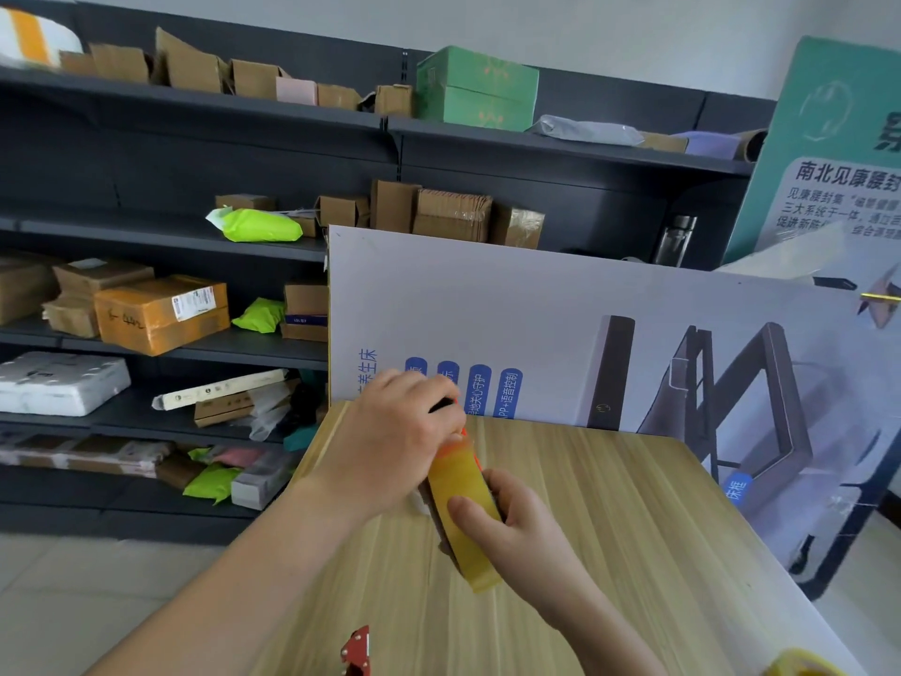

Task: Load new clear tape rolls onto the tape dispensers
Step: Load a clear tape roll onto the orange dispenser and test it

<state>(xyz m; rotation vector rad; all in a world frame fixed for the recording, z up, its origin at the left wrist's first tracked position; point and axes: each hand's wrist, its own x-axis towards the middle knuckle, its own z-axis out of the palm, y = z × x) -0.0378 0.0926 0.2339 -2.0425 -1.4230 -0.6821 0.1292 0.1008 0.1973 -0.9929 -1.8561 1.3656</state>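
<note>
A yellowish clear tape roll [463,485] stands on edge above the wooden table [609,519], mounted in an orange-red dispenser [460,422] that is mostly hidden. My right hand [512,524] grips the roll from the right, thumb across its face. My left hand [395,441] curls over the dispenser's upper end, covering its black handle. A second red dispenser [357,648] lies at the table's near edge. Part of another yellowish roll [799,665] shows at the bottom right corner.
A large printed poster board [585,334] leans behind the table. Dark shelves [195,236] at the left hold cardboard boxes, green parcels and a white foam block. A teal sign [829,139] stands at the right.
</note>
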